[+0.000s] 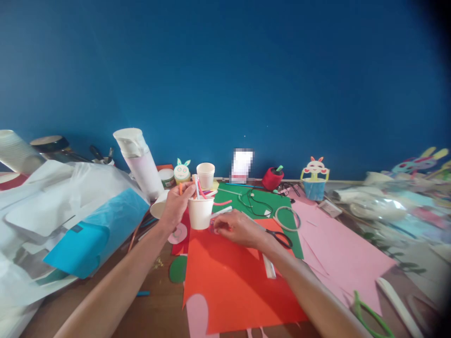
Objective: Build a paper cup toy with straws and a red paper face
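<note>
A white paper cup [201,213] stands upright at the top left of the orange-red paper [239,291], with several coloured strips [199,187] sticking out of it. My left hand [179,202] is at the cup's upper left rim, fingers pinched on an orange strip [181,188]. To the right of the cup, low over the paper, my right hand [236,226] has its fingers curled together; what they hold, if anything, is too small to tell. Black-handled scissors [282,238] lie behind my right wrist.
Green paper [296,241] and pink paper [334,244] lie right of centre. A tall white bottle [141,164], rabbit-decorated cups [314,188] and a red container [272,178] stand along the blue wall. Plastic bags [81,202] fill the left; blurred wrapped supplies [380,209] are at right.
</note>
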The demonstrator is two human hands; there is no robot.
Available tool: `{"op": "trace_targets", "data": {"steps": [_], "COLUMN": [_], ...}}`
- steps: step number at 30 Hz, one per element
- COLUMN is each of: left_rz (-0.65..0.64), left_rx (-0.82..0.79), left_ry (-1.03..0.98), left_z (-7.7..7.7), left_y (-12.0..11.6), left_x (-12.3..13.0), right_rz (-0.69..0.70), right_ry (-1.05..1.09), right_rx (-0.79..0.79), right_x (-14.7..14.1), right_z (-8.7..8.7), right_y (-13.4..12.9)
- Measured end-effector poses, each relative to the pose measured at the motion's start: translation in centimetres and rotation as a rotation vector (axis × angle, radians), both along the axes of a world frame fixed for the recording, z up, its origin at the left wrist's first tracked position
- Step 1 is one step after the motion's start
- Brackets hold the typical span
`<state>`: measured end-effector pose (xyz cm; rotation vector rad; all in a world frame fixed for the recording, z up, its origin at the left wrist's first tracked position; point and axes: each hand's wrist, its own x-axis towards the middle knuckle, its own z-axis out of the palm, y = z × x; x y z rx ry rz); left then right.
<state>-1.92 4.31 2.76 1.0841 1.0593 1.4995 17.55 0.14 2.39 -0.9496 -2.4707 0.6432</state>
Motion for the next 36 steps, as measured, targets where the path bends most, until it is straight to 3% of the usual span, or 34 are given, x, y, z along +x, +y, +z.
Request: {"op": "trace_targets", "data": {"steps": [5,10,15,28,36], "left_rz": [-0.027,-0.097,-0.211,-0.300,-0.310], "left_rx": [0.021,0.031,0.024,0.124,0.245], "left_ry": [0.144,0.318,0.291,0.459,0.561], "left_z": [0.1,0.1,-0.1,-0.3,0.0], "left_y": [-0.5,-1.5,-3.0,-4.3,-4.6], "left_x": [0.4,2.0,3.9,5.4,5.3], "right_rz": [0.017,-0.151,-0.294,-0.354,-0.336], "right_ry": [0.102,0.303,0.415,0.202,0.122], "right_rx": [-0.137,-0.115,-0.052,0.259,0.322], "right_x": [0.4,0.6,0.7,0.3,0.1], "right_z": [2.4,3.8,4.1,4.0,4.3], "right_y": [-0.7,-0.9,-0.9,-1.1,-1.5]}}
